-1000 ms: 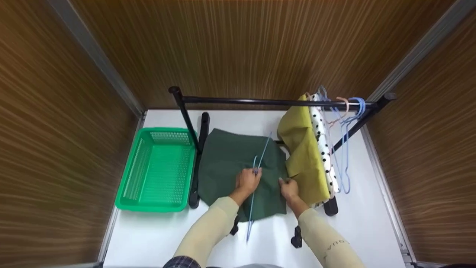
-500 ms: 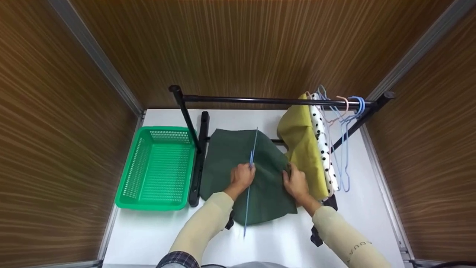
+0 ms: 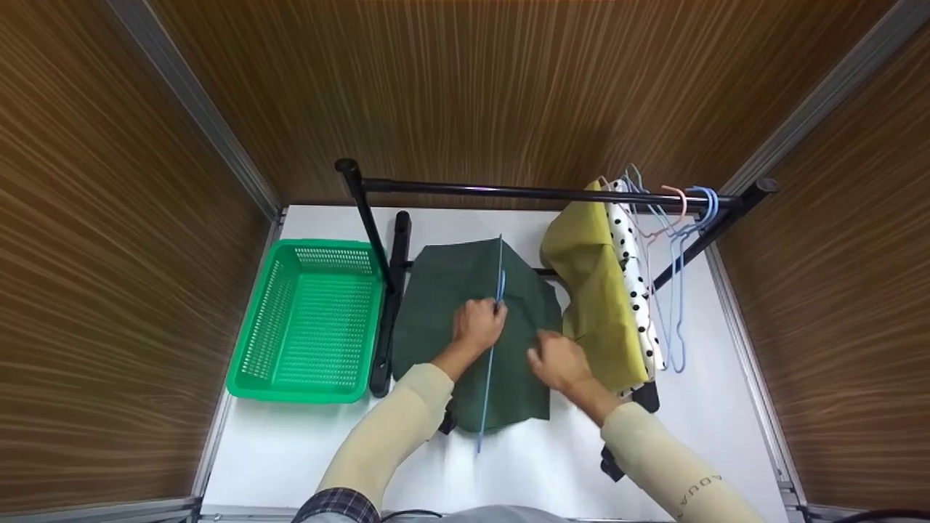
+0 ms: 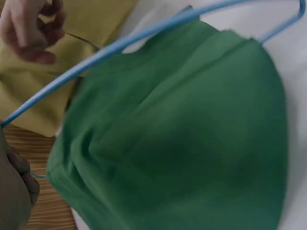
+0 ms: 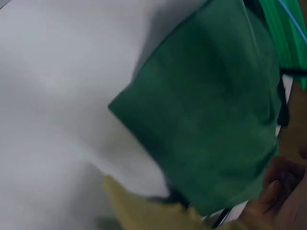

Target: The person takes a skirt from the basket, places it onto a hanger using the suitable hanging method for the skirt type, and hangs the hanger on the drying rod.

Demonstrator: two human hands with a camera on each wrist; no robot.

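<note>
My left hand grips a blue clothes hanger near its hook, in the middle of the head view. A dark green cloth spreads out below and to both sides of the hanger. In the left wrist view one hanger bar crosses in front of the cloth; another bar disappears at the cloth's edge. My right hand is over the cloth's right side, slightly blurred, its fingers loosely bent. In the left wrist view these fingers hold nothing and appear apart from the green cloth.
A black garment rack stands over the white table. Toward its right end hang a mustard cloth, a white cloth with black dots and several hangers. At left sits a green plastic basket. Wood-grain walls surround the table.
My right hand pinched the green cloth's right edge and drew it right; now it has let go and moved back left. My left hand, still holding the hanger, moved slightly away from me.
</note>
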